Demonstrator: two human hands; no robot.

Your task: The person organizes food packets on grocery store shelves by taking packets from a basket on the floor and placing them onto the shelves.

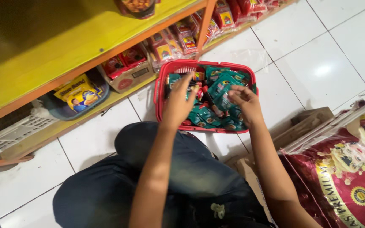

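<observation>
A red plastic basket (162, 90) stands on the white tiled floor in front of my knees, filled with several green sachets (221, 90) and a few dark small bottles (211, 103). My left hand (178, 103) reaches into the basket's left side, fingers spread over the packets. Over the right part of the basket hovers my right hand (245, 103), fingers curled down onto the green sachets. Whether either hand grips a packet is hidden by the fingers.
A yellow shelf with an orange edge (64, 50) runs along the left; red packets (178, 40) and a cardboard box (125, 78) sit under it. A white crate (13, 135) lies at left. A large red sack (339, 177) and flattened cardboard (300, 124) lie at right.
</observation>
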